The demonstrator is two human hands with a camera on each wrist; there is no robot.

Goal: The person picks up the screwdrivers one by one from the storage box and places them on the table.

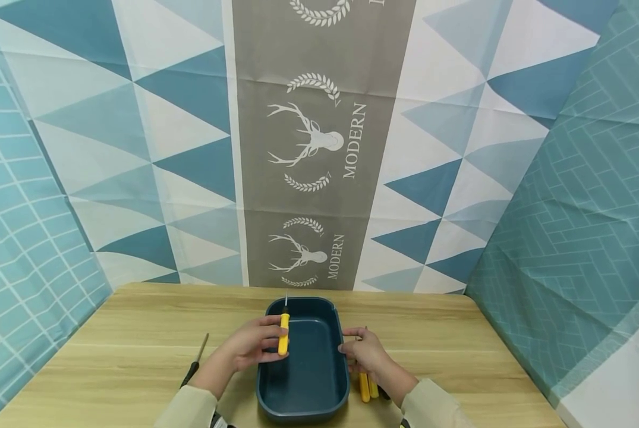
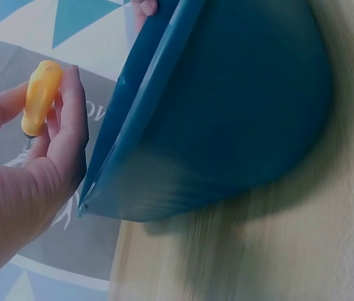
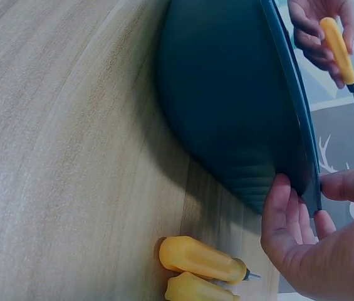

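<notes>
My left hand (image 1: 256, 343) holds a screwdriver (image 1: 284, 334) by its yellow handle, over the left side of a dark blue basin (image 1: 308, 386). The thin metal shaft points away from me, toward the back wall. At the basin's right rim, my right hand (image 1: 366, 352) pinches the edge, thumb inside and fingers along the outer wall, as the right wrist view shows. Just beside that hand on the table lie two yellow-handled screwdrivers (image 3: 202, 258), partly covered by the hand in the head view. The inside of the basin shows bare floor.
A black-handled screwdriver (image 1: 195, 362) lies on the wooden table (image 1: 137, 333), left of the basin and partly behind my left forearm. Patterned cloth (image 1: 308, 196) hangs along the table's back edge, with further sheets at both sides.
</notes>
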